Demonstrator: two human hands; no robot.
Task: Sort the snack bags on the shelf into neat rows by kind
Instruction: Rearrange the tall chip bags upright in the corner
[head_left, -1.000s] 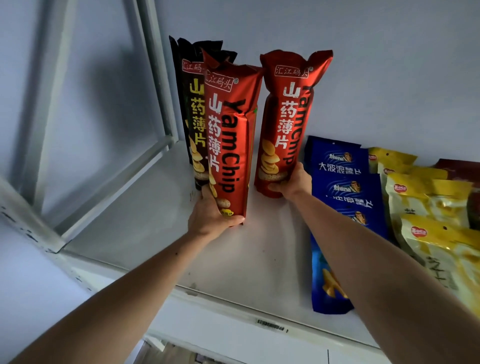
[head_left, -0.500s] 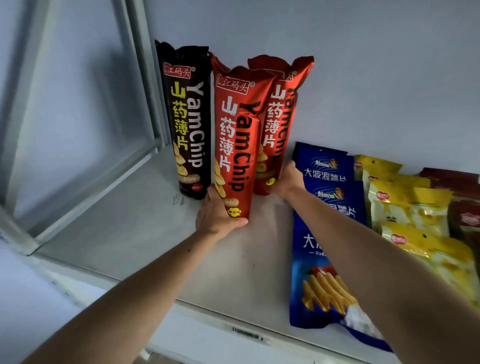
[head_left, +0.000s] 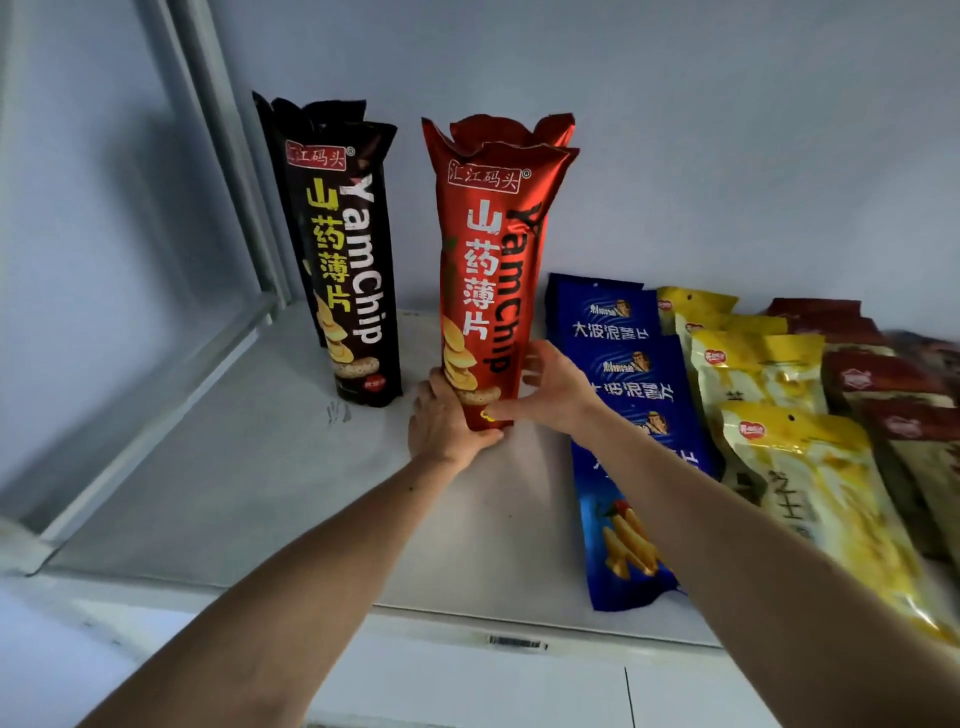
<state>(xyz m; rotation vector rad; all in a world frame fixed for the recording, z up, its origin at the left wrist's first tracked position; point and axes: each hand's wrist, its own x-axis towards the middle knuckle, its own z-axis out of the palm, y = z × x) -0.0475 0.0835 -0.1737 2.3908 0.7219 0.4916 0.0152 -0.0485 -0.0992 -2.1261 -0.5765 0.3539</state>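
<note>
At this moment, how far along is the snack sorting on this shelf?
Nearly done, it seems. Done: black YamChip bags stand at the left; blue bags, yellow bags and dark red bags lie in rows. In hand: left hand and right hand hold the front red YamChip bag. Left: release it squared up.

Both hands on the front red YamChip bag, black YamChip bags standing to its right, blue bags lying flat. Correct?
Not quite. The head view shows the black YamChip bags standing to the left of the red YamChip bag, not its right. The rest holds: left hand and right hand grip its base, blue bags lie flat.
</note>
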